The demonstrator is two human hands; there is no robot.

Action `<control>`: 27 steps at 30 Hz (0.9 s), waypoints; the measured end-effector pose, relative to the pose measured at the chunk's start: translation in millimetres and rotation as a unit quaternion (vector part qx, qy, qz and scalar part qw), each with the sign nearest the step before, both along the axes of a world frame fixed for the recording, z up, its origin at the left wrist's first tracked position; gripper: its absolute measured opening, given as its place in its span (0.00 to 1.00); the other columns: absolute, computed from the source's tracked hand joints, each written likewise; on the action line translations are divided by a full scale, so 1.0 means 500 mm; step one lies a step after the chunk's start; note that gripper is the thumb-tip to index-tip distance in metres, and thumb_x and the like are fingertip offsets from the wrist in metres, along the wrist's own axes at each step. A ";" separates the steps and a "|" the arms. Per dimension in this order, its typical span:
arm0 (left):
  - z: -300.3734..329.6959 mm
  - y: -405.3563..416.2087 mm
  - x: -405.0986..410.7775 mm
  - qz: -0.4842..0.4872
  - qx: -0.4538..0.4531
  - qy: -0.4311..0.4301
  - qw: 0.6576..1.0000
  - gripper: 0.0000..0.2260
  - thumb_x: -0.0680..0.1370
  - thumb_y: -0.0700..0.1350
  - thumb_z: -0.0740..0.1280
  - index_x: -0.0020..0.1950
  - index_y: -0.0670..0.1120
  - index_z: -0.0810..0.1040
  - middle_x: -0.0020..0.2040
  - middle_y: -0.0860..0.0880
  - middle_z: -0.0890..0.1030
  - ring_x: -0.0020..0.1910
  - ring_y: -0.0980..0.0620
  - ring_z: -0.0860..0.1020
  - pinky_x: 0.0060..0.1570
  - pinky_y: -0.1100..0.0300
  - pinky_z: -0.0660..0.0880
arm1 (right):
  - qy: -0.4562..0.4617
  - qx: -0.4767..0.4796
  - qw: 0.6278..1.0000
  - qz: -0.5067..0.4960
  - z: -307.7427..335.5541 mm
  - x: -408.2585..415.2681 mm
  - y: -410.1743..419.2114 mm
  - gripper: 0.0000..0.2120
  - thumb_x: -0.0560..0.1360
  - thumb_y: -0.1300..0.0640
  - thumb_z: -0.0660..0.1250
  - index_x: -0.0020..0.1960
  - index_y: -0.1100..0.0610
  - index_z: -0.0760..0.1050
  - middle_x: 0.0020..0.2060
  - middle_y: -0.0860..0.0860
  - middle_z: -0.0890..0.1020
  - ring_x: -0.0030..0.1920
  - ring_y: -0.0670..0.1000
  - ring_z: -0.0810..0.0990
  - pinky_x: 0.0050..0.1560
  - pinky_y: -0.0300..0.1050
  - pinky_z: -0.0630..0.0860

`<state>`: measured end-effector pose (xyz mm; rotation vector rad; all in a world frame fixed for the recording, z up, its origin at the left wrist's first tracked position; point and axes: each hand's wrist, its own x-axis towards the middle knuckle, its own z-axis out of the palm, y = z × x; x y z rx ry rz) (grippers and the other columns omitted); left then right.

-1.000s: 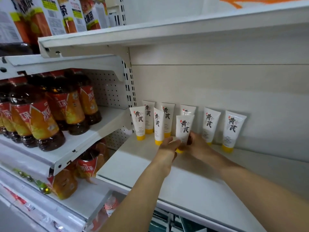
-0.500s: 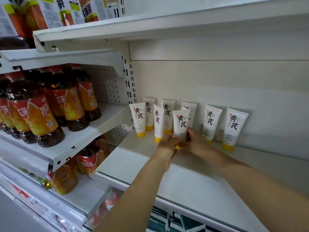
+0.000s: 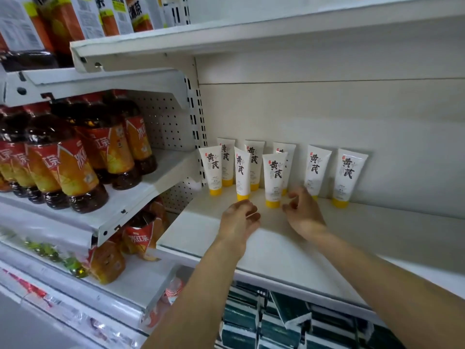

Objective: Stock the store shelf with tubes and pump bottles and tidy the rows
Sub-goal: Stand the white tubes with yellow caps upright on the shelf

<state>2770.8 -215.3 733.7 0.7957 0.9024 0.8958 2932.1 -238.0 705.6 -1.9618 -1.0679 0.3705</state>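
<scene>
Several white tubes with yellow caps stand cap-down at the back of a white shelf. The front tube stands free between my hands, with another tube to its left. Two more tubes lean on the back wall at the right. My left hand hovers just in front of the row, fingers curled and apart, holding nothing. My right hand is beside the front tube's cap, fingers loosely spread and empty.
Dark tea bottles with orange labels fill the shelf to the left, and more lie below. Cartons stand on the top shelf. Dark green boxes sit under the tube shelf. The shelf's right side is bare.
Both hands held the front tube a second ago. They have let go and drawn back a little, and the tube now stands on its own.
</scene>
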 end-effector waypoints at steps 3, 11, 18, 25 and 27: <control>0.003 -0.012 -0.028 -0.002 -0.007 -0.025 1.000 0.05 0.80 0.39 0.63 0.55 0.41 0.75 0.47 0.43 0.79 0.45 0.46 0.79 0.48 0.56 0.78 | 0.030 0.032 0.999 -0.005 0.002 -0.038 -0.014 0.07 0.74 0.59 0.67 0.51 0.53 0.73 0.42 0.50 0.78 0.44 0.54 0.77 0.46 0.45 0.73; -0.008 -0.072 -0.151 0.007 -0.013 -0.057 0.998 0.08 0.81 0.41 0.64 0.58 0.42 0.76 0.47 0.43 0.83 0.46 0.45 0.81 0.47 0.54 0.79 | 0.108 0.135 0.979 0.111 0.037 -0.200 -0.069 0.10 0.75 0.64 0.66 0.43 0.49 0.73 0.34 0.51 0.75 0.33 0.51 0.73 0.37 0.46 0.72; -0.053 -0.126 -0.337 0.062 -0.021 -0.063 0.996 0.10 0.79 0.42 0.66 0.59 0.42 0.78 0.46 0.44 0.84 0.44 0.47 0.81 0.50 0.52 0.80 | 0.114 0.142 0.963 0.201 0.030 -0.412 -0.109 0.09 0.76 0.65 0.65 0.46 0.51 0.74 0.33 0.49 0.76 0.32 0.47 0.73 0.36 0.42 0.73; -0.193 -0.174 -0.579 0.169 -0.101 0.004 0.980 0.08 0.80 0.42 0.64 0.57 0.44 0.78 0.43 0.47 0.84 0.45 0.47 0.80 0.45 0.55 0.79 | 0.193 0.012 0.940 0.280 -0.105 -0.609 -0.122 0.05 0.76 0.69 0.63 0.50 0.61 0.74 0.32 0.53 0.76 0.26 0.41 0.73 0.29 0.33 0.71; -0.243 -0.189 -0.645 0.212 -0.135 0.017 0.968 0.07 0.80 0.43 0.63 0.54 0.44 0.79 0.43 0.47 0.84 0.42 0.48 0.80 0.45 0.56 0.78 | 0.198 -0.030 0.934 0.295 -0.162 -0.652 -0.121 0.05 0.76 0.68 0.64 0.48 0.61 0.75 0.33 0.55 0.78 0.27 0.43 0.73 0.28 0.34 0.70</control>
